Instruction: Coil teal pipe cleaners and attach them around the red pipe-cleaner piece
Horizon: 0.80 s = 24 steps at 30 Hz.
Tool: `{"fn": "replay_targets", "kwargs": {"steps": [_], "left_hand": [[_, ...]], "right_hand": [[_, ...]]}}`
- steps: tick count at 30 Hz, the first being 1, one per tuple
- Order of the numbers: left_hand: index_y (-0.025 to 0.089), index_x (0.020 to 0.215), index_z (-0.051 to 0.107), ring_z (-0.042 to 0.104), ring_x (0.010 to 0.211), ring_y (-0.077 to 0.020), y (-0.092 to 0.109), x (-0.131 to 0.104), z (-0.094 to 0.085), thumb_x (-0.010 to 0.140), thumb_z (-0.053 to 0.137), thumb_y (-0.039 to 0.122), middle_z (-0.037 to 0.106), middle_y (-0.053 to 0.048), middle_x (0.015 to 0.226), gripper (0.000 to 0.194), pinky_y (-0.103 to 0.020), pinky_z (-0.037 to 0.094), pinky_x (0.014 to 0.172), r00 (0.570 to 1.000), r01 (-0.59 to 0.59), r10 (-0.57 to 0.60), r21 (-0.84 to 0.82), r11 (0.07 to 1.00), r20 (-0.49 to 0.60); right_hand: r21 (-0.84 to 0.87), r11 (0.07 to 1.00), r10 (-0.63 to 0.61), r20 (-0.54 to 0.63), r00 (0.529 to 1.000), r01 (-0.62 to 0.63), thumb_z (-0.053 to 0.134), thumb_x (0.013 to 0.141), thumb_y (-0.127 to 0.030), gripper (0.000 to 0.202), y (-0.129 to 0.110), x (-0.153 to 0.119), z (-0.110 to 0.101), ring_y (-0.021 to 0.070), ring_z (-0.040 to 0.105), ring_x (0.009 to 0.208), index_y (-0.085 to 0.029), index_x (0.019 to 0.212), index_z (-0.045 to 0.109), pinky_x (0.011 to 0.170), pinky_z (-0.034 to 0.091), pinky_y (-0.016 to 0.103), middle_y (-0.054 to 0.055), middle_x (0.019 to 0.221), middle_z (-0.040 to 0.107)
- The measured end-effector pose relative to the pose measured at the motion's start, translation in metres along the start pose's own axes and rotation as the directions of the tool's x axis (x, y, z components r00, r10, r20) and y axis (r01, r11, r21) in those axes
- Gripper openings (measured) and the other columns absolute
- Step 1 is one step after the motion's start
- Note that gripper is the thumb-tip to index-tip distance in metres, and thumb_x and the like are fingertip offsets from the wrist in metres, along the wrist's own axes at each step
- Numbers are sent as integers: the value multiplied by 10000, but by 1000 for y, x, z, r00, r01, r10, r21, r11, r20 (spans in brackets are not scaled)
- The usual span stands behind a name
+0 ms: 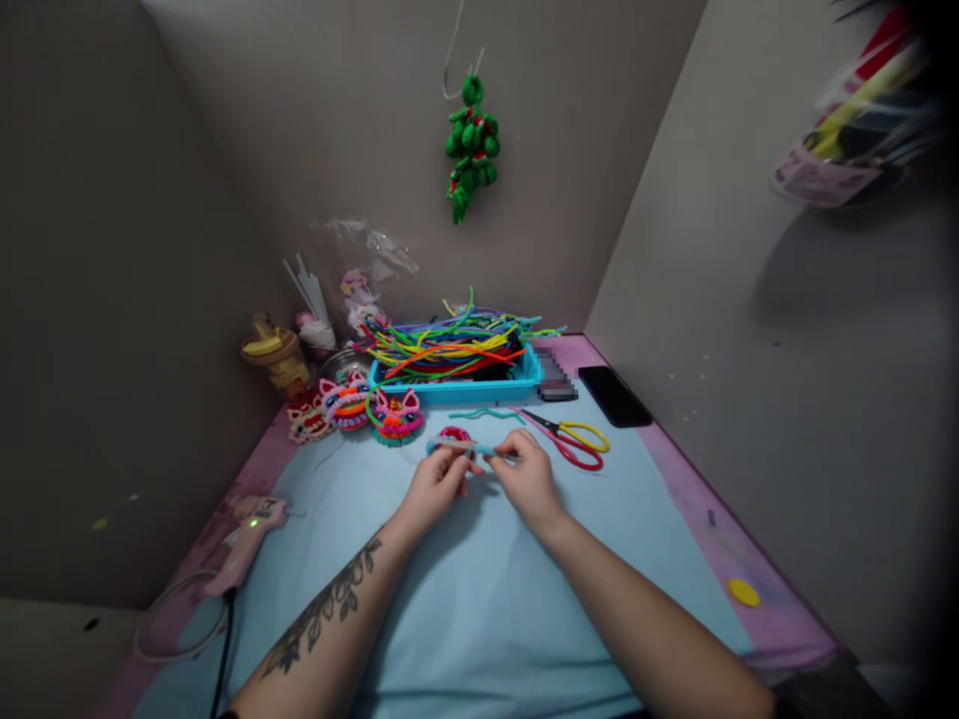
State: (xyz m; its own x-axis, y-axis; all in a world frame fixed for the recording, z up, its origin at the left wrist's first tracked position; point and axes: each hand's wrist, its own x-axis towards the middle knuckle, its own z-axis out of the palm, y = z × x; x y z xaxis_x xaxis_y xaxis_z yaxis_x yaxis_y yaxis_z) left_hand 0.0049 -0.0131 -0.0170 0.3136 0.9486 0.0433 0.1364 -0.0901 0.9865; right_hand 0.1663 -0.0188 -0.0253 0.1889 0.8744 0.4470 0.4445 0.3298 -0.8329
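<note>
My left hand [439,484] is closed around a small pink and red pipe-cleaner piece [454,435], partly hidden by the fingers. A light blue pipe cleaner [483,450] runs across it, and my right hand [530,479] pinches its right end. Both hands are close together just above the blue cloth. Beyond them on the cloth lies a loose teal pipe cleaner [486,413]. Scissors [573,439] with one yellow and one red handle lie beside my right hand. Left of my hands stands a finished pink-eared pipe-cleaner animal head [398,417], with similar heads [346,401] next to it.
A blue tray [457,391] heaped with colourful pipe cleaners stands at the back. A black phone [614,395] lies at the right. A pink glue gun [251,539] with a lit green light and cable lies at the left. Green pipe-cleaner work [472,145] hangs on the wall.
</note>
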Motion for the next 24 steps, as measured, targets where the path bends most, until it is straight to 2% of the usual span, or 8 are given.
{"fn": "replay_targets", "kwargs": {"steps": [4,11,15,19,21,24], "left_hand": [[135,726,622,462,489,-93,2,1,0,854,485,411,577,-4,599,334,-215,352,482,994,-49,57,91,995,-95],[135,678,648,506,516,-120,16,1,3,773,580,434,552,13,522,321,-226,385,519,970,-7,27,84,996,-243],[142,666,651,530,537,-126,17,1,0,776,577,426,587,10,541,314,-227,401,535,962,-4,24,73,997,-273],[144,648,644,548,562,-129,19,1,-6,779,576,384,620,2,573,281,-230,427,565,956,-37,62,94,995,-286],[145,663,647,548,554,-127,21,0,-8,785,570,379,622,2,575,276,-228,427,557,961,-66,92,104,992,-261],[146,681,647,545,549,-120,25,-1,-11,803,557,380,617,2,585,279,-225,421,550,968,-113,137,121,986,-211]], "right_hand": [[-83,996,-33,14,999,34,554,699,-91,177,-6,0,0,174,486,733,-214,640,442,653,372,279,-12,702,483],[-169,982,-73,56,996,81,532,705,-77,176,-13,-3,2,183,487,755,-215,660,433,672,377,289,1,714,495],[-102,993,-43,137,990,57,587,708,-131,127,-14,-4,3,171,501,742,-205,778,512,677,403,286,8,773,523],[46,999,1,266,964,-13,623,736,-250,231,-14,-2,3,162,526,725,-195,957,592,659,425,276,27,825,575],[107,994,-9,338,941,-29,541,814,-311,174,-13,-1,1,163,535,727,-189,902,628,659,421,276,38,804,596],[150,984,24,442,897,-100,445,870,-375,307,-11,1,-1,152,513,661,-181,724,633,616,395,269,25,678,575]]}}
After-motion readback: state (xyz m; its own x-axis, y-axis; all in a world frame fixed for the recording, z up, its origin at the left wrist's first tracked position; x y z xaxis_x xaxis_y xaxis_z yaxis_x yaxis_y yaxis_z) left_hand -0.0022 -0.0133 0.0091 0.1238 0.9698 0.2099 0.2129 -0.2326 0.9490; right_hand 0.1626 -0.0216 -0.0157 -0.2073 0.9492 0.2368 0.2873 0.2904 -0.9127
